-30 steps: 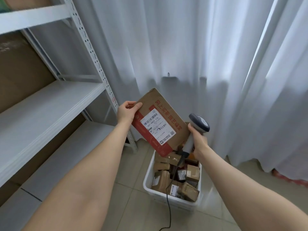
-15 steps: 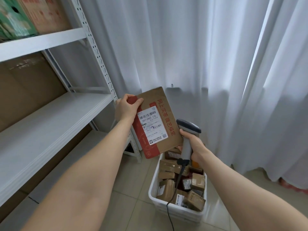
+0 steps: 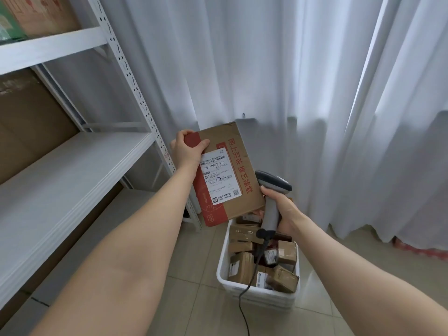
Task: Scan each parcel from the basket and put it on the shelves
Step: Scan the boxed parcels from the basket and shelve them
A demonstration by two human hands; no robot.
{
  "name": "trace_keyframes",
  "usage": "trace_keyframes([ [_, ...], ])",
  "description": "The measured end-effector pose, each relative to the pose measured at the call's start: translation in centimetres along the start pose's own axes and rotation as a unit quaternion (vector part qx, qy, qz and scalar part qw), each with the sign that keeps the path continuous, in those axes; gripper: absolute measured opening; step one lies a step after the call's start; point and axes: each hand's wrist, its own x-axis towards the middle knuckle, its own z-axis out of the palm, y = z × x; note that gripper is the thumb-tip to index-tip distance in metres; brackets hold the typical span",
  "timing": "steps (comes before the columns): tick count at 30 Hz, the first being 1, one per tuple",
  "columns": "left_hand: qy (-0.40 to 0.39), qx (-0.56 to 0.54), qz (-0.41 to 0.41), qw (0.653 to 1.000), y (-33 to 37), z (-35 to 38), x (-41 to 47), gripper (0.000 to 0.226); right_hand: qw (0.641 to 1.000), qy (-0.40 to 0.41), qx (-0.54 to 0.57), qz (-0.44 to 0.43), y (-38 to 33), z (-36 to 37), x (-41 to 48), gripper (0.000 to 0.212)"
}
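Left hand (image 3: pixel 186 154) grips 1 parcel (image 3: pixel 242 190) at its top-left corner, held up over the basket (image 3: pixel 257 291), beside the shelves (image 3: pixel 72 170). Right hand (image 3: pixel 284 210) is wrapped round 1 scanner (image 3: pixel 272 184), head just beside the parcel. Label (image 3: pixel 219 175): "507-P802 T70". Red print: 网上买茶 搜艺福堂. Basket: about ten boxes (image 3: pixel 241 267), exact count unclear.

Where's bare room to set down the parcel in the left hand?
Free: the middle shelf board, bare between the brown cardboard behind it and the perforated upright; the lower board beneath it too. Crowded: the top shelf carries boxes; the basket is packed with small parcels, with the right hand and scanner over it.
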Motion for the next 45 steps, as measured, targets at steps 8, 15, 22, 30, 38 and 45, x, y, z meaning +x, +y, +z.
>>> trace_keyframes([
  [8, -0.050, 0.009, -0.064, 0.997, -4.6, 5.5, -1.3, 0.064, 0.994, 0.100, -0.016, 0.028, 1.3, -3.6, 2.0, 0.043],
  [15, -0.104, 0.055, -0.129, 0.985, -14.1, 13.5, -3.0, 0.069, 0.973, 0.186, 0.011, 0.135, 8.2, -9.7, 7.2, 0.045],
  [22, -0.154, 0.120, -0.165, 0.967, -27.0, 19.5, -4.5, 0.072, 0.947, 0.247, 0.018, 0.204, 17.7, -15.5, 13.6, 0.052],
  [30, -0.202, 0.129, -0.219, 0.946, -40.9, 25.1, -5.8, 0.077, 0.931, 0.267, 0.017, 0.246, 27.3, -21.1, 20.9, 0.054],
  [38, -0.247, 0.126, -0.288, 0.917, -50.4, 28.4, -8.4, 0.110, 0.923, 0.277, -0.087, 0.253, 33.4, -24.3, 26.8, 0.065],
  [45, -0.253, 0.112, -0.415, 0.867, -54.7, 27.7, -10.3, 0.056, 0.930, 0.286, -0.035, 0.230, 34.6, -25.9, 28.4, 0.056],
])
